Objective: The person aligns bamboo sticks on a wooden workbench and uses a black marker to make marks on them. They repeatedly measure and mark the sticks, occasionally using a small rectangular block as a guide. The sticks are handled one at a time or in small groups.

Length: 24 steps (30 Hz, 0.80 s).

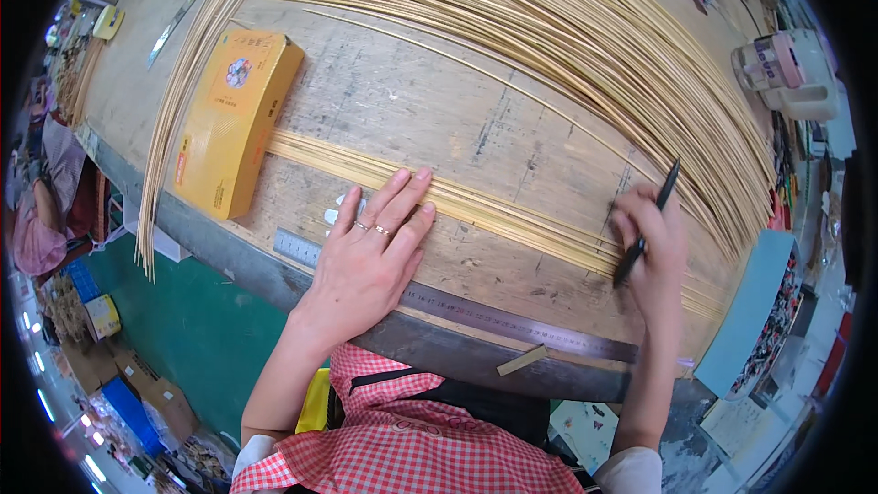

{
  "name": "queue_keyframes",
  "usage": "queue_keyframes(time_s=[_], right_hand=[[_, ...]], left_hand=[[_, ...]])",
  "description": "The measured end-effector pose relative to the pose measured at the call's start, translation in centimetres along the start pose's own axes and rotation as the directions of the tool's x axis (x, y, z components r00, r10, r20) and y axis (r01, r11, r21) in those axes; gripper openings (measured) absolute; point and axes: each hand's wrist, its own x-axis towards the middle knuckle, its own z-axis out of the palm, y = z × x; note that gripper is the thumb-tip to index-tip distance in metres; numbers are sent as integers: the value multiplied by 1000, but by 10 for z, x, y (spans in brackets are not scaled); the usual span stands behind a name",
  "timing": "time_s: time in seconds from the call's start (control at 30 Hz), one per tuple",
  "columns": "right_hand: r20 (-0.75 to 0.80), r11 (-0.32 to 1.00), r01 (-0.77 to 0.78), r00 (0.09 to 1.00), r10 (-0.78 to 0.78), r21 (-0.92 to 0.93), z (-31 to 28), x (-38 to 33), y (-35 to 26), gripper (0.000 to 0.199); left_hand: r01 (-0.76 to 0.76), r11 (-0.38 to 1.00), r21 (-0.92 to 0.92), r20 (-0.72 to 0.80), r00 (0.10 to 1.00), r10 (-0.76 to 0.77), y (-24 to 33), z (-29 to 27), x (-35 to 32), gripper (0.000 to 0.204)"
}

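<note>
- In the head view, the left hand is lying palm down with spread fingers, its fingertips pressing on the strips without gripping them.
- The strips are lying side by side across the table, running from the box at left, under the left fingertips, towards the right hand.
- The right hand is grasping a black pen, holding it slantwise just above the strips' right part.
- The yellow box is lying closed at left, hiding any contents.
- At right, a blue-green bin is holding many small dark and mixed-coloured bits, too small to identify.
- At far right, a clear jug is standing; its contents are not showing clearly.
- A ruler is lying along the near edge, passing beneath the left hand.
- Long rods are lying bunched at the far side.
</note>
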Motion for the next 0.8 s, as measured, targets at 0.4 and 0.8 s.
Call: queue_keyframes(time_s=[0.4,0.8], right_hand=[[59,992,-127,990,128,-12,0,25,10,9],[141,998,-58,989,54,22,-13,-19,17,7]], left_hand=[[-2,998,-70,0,1000,2,-1,-4,3,54],[-24,998,-62,-23,999,23,-3,-4,4,51]])
